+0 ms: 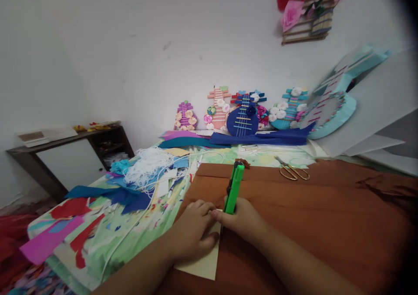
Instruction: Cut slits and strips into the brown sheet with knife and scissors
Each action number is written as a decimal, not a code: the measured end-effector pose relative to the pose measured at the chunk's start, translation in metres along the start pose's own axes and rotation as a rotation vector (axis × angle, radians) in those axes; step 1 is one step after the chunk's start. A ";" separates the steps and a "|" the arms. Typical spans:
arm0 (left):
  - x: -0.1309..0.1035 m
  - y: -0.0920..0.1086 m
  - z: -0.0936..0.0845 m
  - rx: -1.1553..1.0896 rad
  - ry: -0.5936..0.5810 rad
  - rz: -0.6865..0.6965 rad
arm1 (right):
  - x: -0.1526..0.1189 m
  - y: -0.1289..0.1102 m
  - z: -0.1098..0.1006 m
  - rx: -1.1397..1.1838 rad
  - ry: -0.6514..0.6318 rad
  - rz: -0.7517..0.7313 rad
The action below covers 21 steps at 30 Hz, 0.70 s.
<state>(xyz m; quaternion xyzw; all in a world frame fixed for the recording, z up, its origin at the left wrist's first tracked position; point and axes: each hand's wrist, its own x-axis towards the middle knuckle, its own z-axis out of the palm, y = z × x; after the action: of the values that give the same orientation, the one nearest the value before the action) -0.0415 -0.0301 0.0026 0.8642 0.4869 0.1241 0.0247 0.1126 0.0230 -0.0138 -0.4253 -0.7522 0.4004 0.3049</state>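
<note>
My left hand lies palm down on a cream piece of paper, its fingers bent a little and pressing on it. My right hand is closed around a green-and-black utility knife, held nearly upright at the paper's right edge. The knife's lower end is hidden by my fingers, so its blade does not show. My right thumb meets the fingertips of my left hand. Under the paper spreads a large brown sheet.
Gold-handled scissors lie at the sheet's far edge. A heap of white cord and coloured scraps cover the table's left side. Several decorated paper instruments stand along the wall. A low cabinet is at far left.
</note>
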 end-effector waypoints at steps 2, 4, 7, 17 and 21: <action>0.000 0.000 0.000 -0.005 0.002 0.002 | 0.000 -0.001 0.000 0.021 -0.014 -0.025; 0.000 0.000 0.000 -0.011 0.004 0.007 | 0.000 -0.001 0.000 0.062 -0.046 -0.047; -0.001 0.000 -0.001 -0.006 -0.002 0.007 | 0.001 -0.001 -0.001 0.112 -0.051 -0.036; 0.000 0.001 0.000 -0.021 0.027 0.014 | -0.002 -0.007 -0.002 0.092 -0.037 -0.027; -0.001 0.002 -0.001 -0.040 0.032 0.005 | -0.002 -0.007 -0.001 0.130 -0.043 -0.040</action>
<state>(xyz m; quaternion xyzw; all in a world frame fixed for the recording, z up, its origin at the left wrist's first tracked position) -0.0404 -0.0316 0.0039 0.8627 0.4824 0.1479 0.0338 0.1118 0.0192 -0.0070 -0.3807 -0.7393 0.4512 0.3237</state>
